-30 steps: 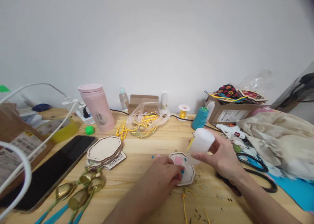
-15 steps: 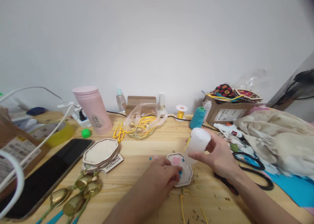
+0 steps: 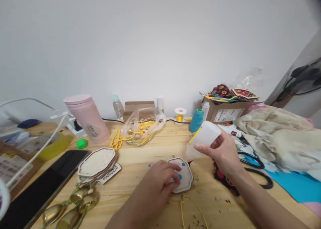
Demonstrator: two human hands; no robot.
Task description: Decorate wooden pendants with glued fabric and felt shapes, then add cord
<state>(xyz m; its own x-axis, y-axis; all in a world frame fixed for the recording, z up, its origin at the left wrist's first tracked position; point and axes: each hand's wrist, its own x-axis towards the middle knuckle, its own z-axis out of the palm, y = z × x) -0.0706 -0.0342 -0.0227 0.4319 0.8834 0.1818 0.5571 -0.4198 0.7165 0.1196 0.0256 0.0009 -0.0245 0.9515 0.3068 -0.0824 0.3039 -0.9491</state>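
No wording legible. Small dark print on pink tumbler (image 3: 86,120), beyond left hand (image 3: 162,177); barcode labels on cardboard box (image 3: 210,113), beyond right hand (image 3: 224,150), and brown package (image 3: 35,165), far left: blurred.

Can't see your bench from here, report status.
Right hand gripping white bottle, tilted. Left hand on pale plaque. Yellow cord loop just below plaque.

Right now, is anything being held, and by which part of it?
The right hand holds the white bottle by its side. Whether the left hand pinches anything cannot be told.
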